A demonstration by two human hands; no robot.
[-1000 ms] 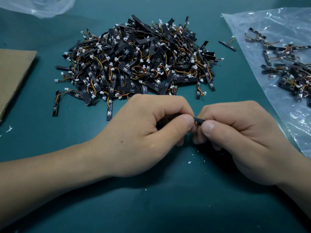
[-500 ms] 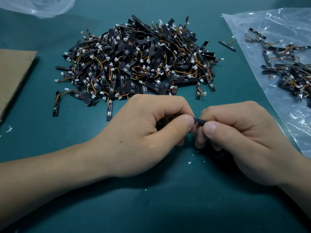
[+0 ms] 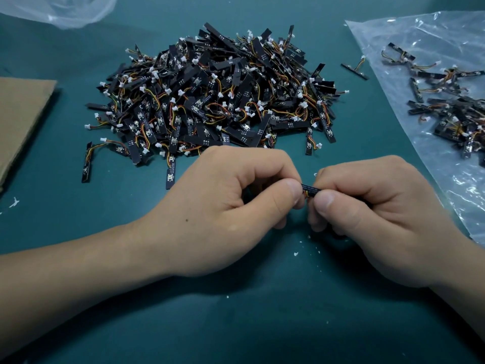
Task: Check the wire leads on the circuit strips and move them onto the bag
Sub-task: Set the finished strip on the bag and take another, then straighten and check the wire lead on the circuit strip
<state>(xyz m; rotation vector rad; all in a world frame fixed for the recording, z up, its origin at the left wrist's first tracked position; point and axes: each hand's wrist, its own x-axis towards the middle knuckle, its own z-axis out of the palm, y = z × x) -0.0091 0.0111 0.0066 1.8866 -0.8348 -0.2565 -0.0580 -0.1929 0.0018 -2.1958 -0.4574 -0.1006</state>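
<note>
Head view: I'm looking at a big heap of circuit strips (image 3: pixel 210 101), black w/ orange/yellow wire leads and white connectors, lying mid-surface just beyond both hands. A lone strip (image 3: pixel 354 70) is lying btwn that heap and the plastic bag (image 3: pixel 433 35) spreading out at right. A smaller batch of strips (image 3: pixel 456 114) is sitting on the bag. Brown cardboard (image 3: pixel 21 114) is lying at the left edge, and more clear plastic (image 3: pixel 65 9) is bunching at top left.

The left hand (image 3: pixel 225 214) and right hand (image 3: pixel 372 219) are meeting near the front, thumbs almost touching. Both are clenching around the held strip (image 3: pixel 311 191), each pinching an end btwn thumb and curled fingers. Only a short black stretch w/ a bit of orange wire is showing btwn the thumbs; the fingers are hiding the rest. Forearms are coming in from the lower left and lower right.

Everything is lying on a dark teal mat (image 3: pixel 236 324). Small white crumbs (image 3: pixel 296 254) are lying on it under and around the hands.
</note>
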